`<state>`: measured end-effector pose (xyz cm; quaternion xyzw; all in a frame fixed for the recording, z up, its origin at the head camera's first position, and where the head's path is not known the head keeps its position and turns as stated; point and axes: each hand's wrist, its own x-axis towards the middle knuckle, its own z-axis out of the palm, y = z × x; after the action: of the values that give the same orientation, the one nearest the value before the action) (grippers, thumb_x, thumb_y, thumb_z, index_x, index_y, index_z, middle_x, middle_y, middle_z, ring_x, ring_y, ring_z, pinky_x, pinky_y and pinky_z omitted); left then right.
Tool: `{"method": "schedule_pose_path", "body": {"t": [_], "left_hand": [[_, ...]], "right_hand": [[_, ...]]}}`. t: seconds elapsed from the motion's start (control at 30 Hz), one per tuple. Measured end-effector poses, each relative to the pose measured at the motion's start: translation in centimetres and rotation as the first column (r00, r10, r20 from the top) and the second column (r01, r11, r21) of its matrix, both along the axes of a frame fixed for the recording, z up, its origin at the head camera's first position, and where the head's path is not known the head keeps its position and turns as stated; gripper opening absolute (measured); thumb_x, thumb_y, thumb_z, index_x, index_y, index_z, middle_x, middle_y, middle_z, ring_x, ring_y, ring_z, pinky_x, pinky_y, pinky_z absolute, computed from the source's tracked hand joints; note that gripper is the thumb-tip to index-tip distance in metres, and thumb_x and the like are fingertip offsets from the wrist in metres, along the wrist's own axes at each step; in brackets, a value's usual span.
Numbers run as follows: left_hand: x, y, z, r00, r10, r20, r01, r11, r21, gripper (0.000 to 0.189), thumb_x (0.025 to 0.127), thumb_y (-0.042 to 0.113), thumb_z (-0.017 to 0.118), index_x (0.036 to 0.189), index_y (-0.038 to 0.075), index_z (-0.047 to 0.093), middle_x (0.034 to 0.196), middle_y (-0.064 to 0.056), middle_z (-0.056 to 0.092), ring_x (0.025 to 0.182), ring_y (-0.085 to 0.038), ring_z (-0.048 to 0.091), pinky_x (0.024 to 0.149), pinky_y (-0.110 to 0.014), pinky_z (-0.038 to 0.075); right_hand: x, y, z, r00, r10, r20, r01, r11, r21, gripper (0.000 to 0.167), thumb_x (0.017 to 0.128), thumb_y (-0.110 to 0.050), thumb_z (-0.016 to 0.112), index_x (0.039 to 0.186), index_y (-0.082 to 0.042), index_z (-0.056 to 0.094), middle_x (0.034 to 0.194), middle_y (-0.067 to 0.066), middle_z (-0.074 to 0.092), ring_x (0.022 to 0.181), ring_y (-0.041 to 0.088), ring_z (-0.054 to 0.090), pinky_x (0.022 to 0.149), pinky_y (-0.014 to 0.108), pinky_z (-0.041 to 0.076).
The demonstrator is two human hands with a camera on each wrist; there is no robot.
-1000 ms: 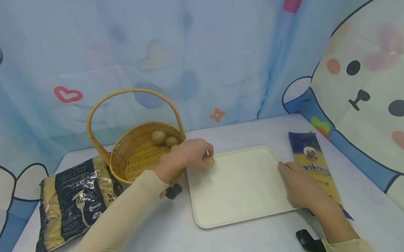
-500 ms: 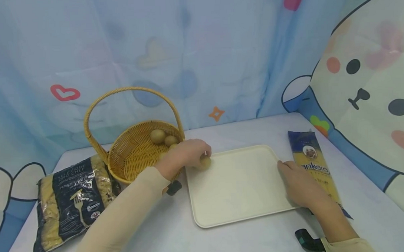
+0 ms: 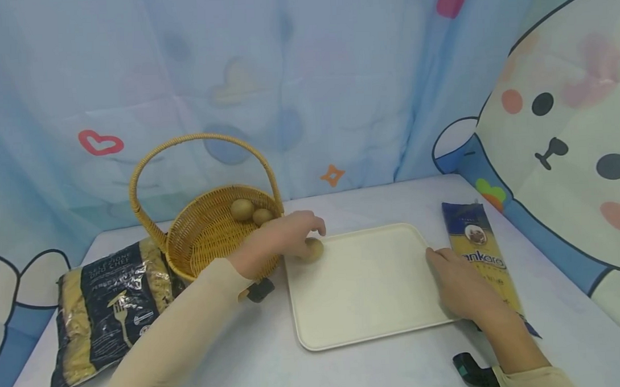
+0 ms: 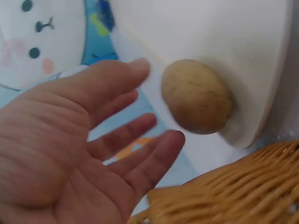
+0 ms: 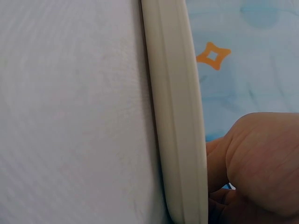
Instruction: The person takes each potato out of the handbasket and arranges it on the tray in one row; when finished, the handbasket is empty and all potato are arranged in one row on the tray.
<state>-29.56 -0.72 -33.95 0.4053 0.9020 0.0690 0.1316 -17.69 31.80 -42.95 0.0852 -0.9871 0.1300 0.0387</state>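
Observation:
A potato [image 4: 198, 95] lies in the back left corner of the cream tray [image 3: 370, 294]. My left hand [image 3: 283, 240] is beside it; in the left wrist view its fingers are spread and a small gap separates them from the potato. The wicker basket [image 3: 204, 243] stands under my left forearm, with potatoes [image 3: 242, 209] along its right inner side; my hand hides part of it. At the tray's right rim, my right hand [image 3: 459, 282] holds the edge with bent fingers. Some of its fingertips are hidden behind the rim in the right wrist view.
A dark and yellow bag of pasta [image 3: 109, 314] leans against the basket at the left. Right of the tray lies a blue and yellow spaghetti packet [image 3: 478, 239], partly under my right hand. A printed curtain [image 3: 306, 91] hangs behind the table.
My left fingers have loosened from the potato, which now lies on the tray, and the hand has drawn slightly left. The right hand and tray keep their place.

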Motion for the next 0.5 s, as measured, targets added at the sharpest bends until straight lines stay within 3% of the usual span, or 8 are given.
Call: {"method": "schedule_pose_path", "body": {"t": [0.1,0.3,0.5], "left_hand": [[0.1,-1.1,1.1,1.000,-0.010,-0.006,0.010,0.996,0.093,0.033,0.091,0.011,0.063,0.124,0.008,0.061,0.125,-0.011,0.056,0.110,-0.025,0.055,0.092,-0.033,0.044],[-0.1,-4.2,3.7,0.998,0.070,0.005,-0.069,0.964,0.257,0.025,0.094,0.017,0.061,0.117,0.008,0.065,0.114,-0.005,0.064,0.096,-0.020,0.063,0.084,-0.032,0.049],[-0.9,-7.9,4.6,0.989,0.144,0.025,-0.144,0.939,0.311,0.021,0.097,0.020,0.059,0.113,0.010,0.067,0.106,0.000,0.066,0.100,-0.017,0.060,0.088,-0.037,0.049]], "right_hand": [[-0.2,-0.1,-0.1,1.000,-0.004,0.008,0.004,1.000,0.002,0.059,0.087,0.011,0.055,0.142,0.013,0.035,0.133,0.032,0.045,0.123,0.050,0.042,0.100,0.061,0.036],[-0.2,0.1,-0.5,1.000,-0.001,0.007,0.000,1.000,0.008,0.058,0.087,0.011,0.053,0.142,0.014,0.035,0.132,0.032,0.045,0.122,0.049,0.042,0.099,0.061,0.036],[-0.3,0.2,-0.5,1.000,0.004,0.002,-0.004,1.000,-0.010,0.058,0.086,0.011,0.054,0.141,0.014,0.037,0.131,0.032,0.046,0.121,0.050,0.043,0.098,0.062,0.036]]}}
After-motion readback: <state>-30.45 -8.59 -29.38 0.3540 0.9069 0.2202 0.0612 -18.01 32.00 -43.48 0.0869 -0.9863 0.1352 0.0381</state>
